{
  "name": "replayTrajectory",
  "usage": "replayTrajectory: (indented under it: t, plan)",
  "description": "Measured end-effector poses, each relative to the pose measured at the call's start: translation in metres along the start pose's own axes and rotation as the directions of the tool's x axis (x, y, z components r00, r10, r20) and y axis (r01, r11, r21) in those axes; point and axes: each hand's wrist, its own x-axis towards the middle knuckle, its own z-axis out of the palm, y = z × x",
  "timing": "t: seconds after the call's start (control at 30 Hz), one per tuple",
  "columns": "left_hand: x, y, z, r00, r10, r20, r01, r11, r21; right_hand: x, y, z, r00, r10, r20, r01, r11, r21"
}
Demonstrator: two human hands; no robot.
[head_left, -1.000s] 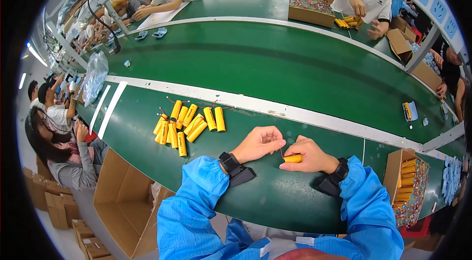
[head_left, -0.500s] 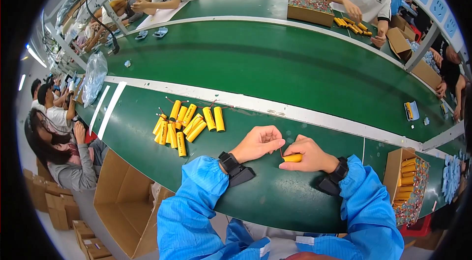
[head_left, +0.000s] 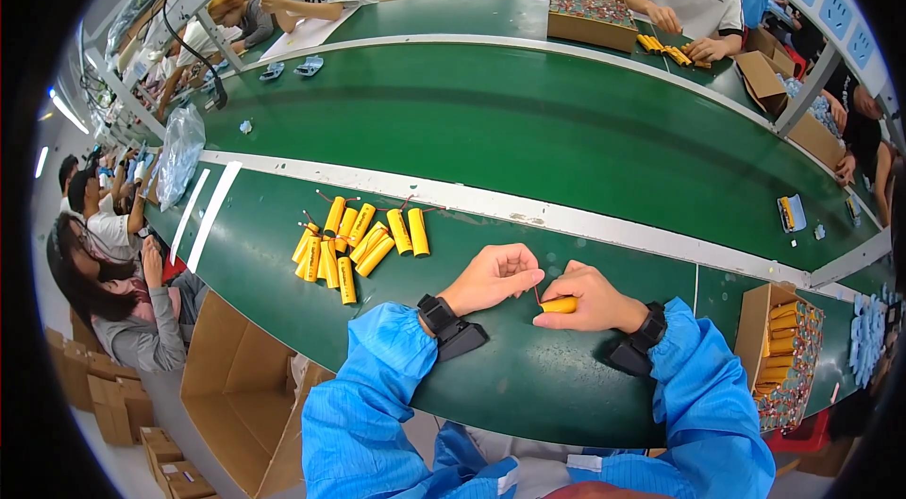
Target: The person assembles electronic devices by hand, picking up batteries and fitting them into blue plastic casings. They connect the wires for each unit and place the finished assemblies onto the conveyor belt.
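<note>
A yellow cylindrical cell (head_left: 559,305) is held in the right hand (head_left: 593,299), pinched between thumb and curled fingers so that only its left end shows past the fingertips. Its long axis is laid nearly level, running left to right across the view, with the exposed end pointed toward the left hand (head_left: 493,277). The left hand is closed into a loose fist just beside that end, its fingertips brought together on a thin red wire (head_left: 538,294) that rises from the cell; whether the wire is truly gripped cannot be told. Both hands are rested on the green conveyor belt (head_left: 528,376), close to its near edge. A black wrist strap (head_left: 451,327) is worn on each forearm below blue sleeves. Against the views of a second and half a second ago, hands and cell are found in the same place and pose. To the left, a loose heap of yellow cells (head_left: 354,239) with short wires is spread on the belt, well apart from the hands. At the right, a cardboard box (head_left: 783,362) filled with more cells is seen.
</note>
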Motion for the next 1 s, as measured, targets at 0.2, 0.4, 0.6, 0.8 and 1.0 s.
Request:
replayTrajectory:
  t: [0.2, 0.4, 0.6, 0.8, 1.0]
  plan:
    - [0.001, -0.002, -0.001, 1.0, 0.001, 0.001, -0.001, 1.0, 0.01, 0.0, 0.0, -0.001, 1.0, 0.01, 0.014, -0.01, 1.0, 0.001]
    - [0.0, -0.001, -0.001, 1.0, 0.004, 0.0, -0.004, 1.0, -0.004, 0.001, 0.0, -0.001, 1.0, 0.008, 0.021, -0.009, 1.0, 0.013]
    - [0.0, 0.002, 0.0, 1.0, 0.011, 0.0, -0.011, 1.0, -0.024, 0.001, -0.006, -0.006, 0.999, 0.046, 0.026, -0.047, 0.998, 0.03]
    - [-0.001, 0.004, 0.0, 1.0, 0.006, -0.004, -0.006, 0.999, -0.036, 0.0, -0.004, -0.009, 0.995, 0.093, 0.025, -0.095, 0.989, 0.117]
    - [-0.001, 0.006, 0.002, 1.0, 0.025, -0.012, -0.026, 0.997, -0.073, 0.002, -0.007, -0.012, 0.989, 0.145, 0.035, -0.149, 0.95, 0.274]
